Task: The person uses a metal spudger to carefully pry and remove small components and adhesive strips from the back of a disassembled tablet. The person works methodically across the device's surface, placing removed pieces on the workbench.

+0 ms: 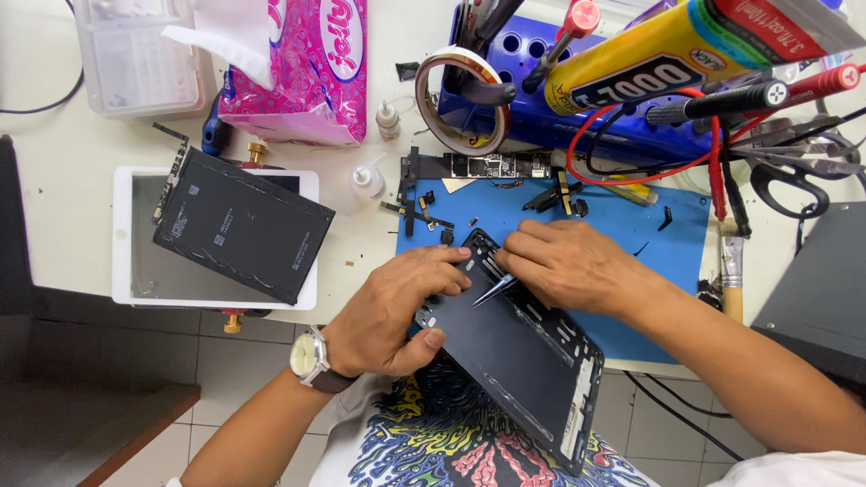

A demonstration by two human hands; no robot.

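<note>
Tweezers at the tablet shell

My left hand (397, 311) clamps the dark tablet housing (514, 347); my right hand (573, 266) pinches tweezers (492, 290) shut against its top edge.

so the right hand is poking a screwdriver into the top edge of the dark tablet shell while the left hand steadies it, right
Not quite: the right hand holds fine-tipped tweezers, not a screwdriver, as the head view shows. The rest stands: the tips work at the top edge of the dark tablet shell while the left hand steadies it.
</note>
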